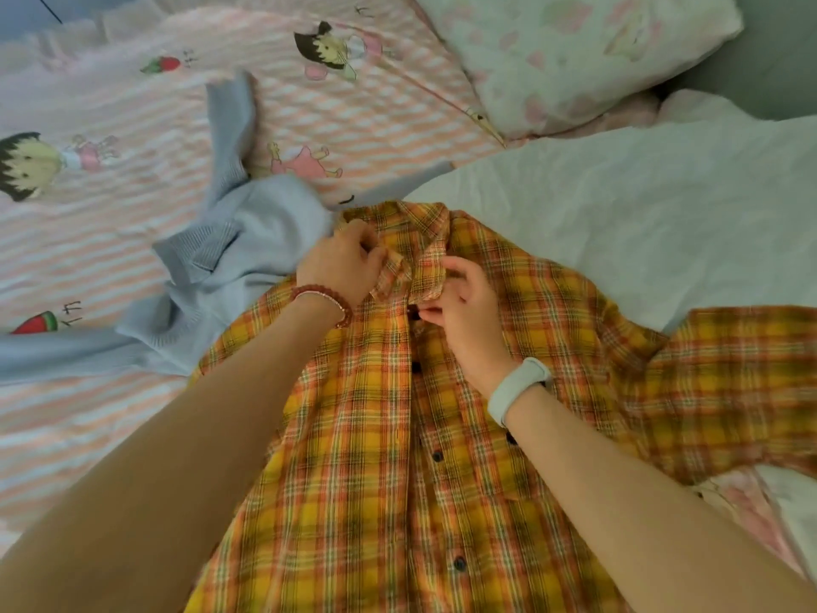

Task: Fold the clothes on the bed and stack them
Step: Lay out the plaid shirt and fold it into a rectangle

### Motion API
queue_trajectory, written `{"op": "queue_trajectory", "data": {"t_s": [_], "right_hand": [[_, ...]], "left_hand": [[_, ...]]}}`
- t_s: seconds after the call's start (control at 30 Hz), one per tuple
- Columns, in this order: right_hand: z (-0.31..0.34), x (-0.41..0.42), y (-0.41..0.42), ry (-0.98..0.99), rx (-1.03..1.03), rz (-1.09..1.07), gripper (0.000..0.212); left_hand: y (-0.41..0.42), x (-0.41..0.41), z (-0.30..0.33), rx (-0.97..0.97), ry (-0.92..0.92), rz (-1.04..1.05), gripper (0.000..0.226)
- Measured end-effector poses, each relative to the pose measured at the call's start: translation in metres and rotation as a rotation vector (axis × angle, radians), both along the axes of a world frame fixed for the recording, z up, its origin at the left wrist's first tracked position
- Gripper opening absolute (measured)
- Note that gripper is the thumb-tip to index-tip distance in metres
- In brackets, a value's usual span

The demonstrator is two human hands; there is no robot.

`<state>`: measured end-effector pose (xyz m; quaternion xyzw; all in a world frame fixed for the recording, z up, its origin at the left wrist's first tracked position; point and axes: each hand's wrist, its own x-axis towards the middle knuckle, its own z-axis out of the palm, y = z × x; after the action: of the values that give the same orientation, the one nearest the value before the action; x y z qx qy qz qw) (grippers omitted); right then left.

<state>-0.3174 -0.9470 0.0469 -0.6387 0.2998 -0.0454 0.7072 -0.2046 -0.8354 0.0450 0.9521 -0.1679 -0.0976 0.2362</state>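
Observation:
A yellow and orange plaid shirt (376,457) lies spread on the bed, front up, with dark buttons down its placket and one sleeve stretched out to the right. My left hand (342,263) grips the collar on its left side. My right hand (468,307) pinches the placket just below the collar, near the top button. A light blue knit sweater (247,254) lies crumpled to the left, touching the shirt's shoulder.
The bed sheet (132,179) is pink-striped with cartoon prints. A white duvet (619,205) is bunched behind the shirt on the right. A floral pillow (574,50) sits at the top right.

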Motion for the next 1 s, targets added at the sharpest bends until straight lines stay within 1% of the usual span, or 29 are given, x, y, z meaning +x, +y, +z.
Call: {"op": "queue_trajectory", "data": {"t_s": [0.03, 0.07, 0.1, 0.13, 0.17, 0.23, 0.27, 0.33, 0.37, 0.5, 0.57, 0.63, 0.7, 0.73, 0.8, 0.87, 0.9, 0.93, 1.0], "right_hand": [[-0.001, -0.014, 0.007, 0.024, 0.008, -0.017, 0.026], [-0.004, -0.03, 0.015, 0.05, 0.01, -0.006, 0.025], [-0.008, -0.046, 0.024, 0.08, -0.014, 0.025, 0.026], [-0.012, -0.063, 0.033, 0.117, -0.061, 0.067, 0.028], [-0.016, -0.079, 0.041, 0.153, -0.114, 0.099, 0.03], [-0.023, -0.107, 0.054, 0.236, -0.195, 0.139, 0.034], [-0.025, -0.12, 0.06, 0.275, -0.223, 0.165, 0.035], [-0.026, -0.144, 0.075, 0.327, -0.279, 0.227, 0.036], [-0.026, -0.156, 0.084, 0.342, -0.307, 0.249, 0.036], [-0.022, -0.197, 0.11, 0.369, -0.426, 0.255, 0.038], [-0.019, -0.213, 0.118, 0.336, -0.442, 0.261, 0.033], [-0.014, -0.23, 0.124, 0.266, -0.488, 0.278, 0.03], [-0.011, -0.251, 0.126, 0.238, -0.577, 0.254, 0.026], [-0.01, -0.262, 0.125, 0.247, -0.631, 0.235, 0.023], [-0.011, -0.285, 0.123, 0.315, -0.717, 0.223, 0.021], [-0.016, -0.299, 0.122, 0.416, -0.805, 0.271, 0.025], [-0.018, -0.302, 0.122, 0.461, -0.853, 0.297, 0.028], [-0.021, -0.303, 0.123, 0.501, -0.89, 0.307, 0.031], [-0.025, -0.302, 0.124, 0.547, -0.938, 0.289, 0.037]], "left_hand": [[-0.003, 0.0, -0.003, 0.045, 0.13, -0.032, 0.024], [-0.004, -0.001, -0.005, 0.024, 0.248, -0.03, 0.033], [-0.003, -0.003, -0.005, -0.031, 0.328, -0.003, 0.042], [0.002, -0.008, -0.005, -0.084, 0.336, 0.02, 0.047], [0.009, -0.016, -0.001, -0.116, 0.279, 0.018, 0.047], [0.026, -0.044, 0.003, -0.189, 0.117, 0.002, 0.039], [0.036, -0.062, 0.004, -0.249, 0.077, 0.016, 0.035], [0.055, -0.102, 0.003, -0.321, 0.095, 0.07, 0.029], [0.063, -0.122, 0.0, -0.316, 0.12, 0.093, 0.027], [0.09, -0.183, -0.012, -0.248, 0.194, 0.14, 0.025], [0.097, -0.203, -0.017, -0.228, 0.206, 0.143, 0.022], [0.1, -0.22, -0.022, -0.175, 0.225, 0.091, 0.019], [0.097, -0.238, -0.027, -0.055, 0.266, 0.035, 0.017], [0.094, -0.247, -0.029, 0.035, 0.276, 0.018, 0.02], [0.087, -0.265, -0.031, 0.18, 0.281, 0.011, 0.033], [0.078, -0.277, -0.033, 0.259, 0.277, 0.032, 0.043], [0.076, -0.281, -0.032, 0.284, 0.268, 0.045, 0.044], [0.074, -0.283, -0.032, 0.286, 0.26, 0.061, 0.042], [0.077, -0.284, -0.031, 0.239, 0.256, 0.104, 0.029]]}}
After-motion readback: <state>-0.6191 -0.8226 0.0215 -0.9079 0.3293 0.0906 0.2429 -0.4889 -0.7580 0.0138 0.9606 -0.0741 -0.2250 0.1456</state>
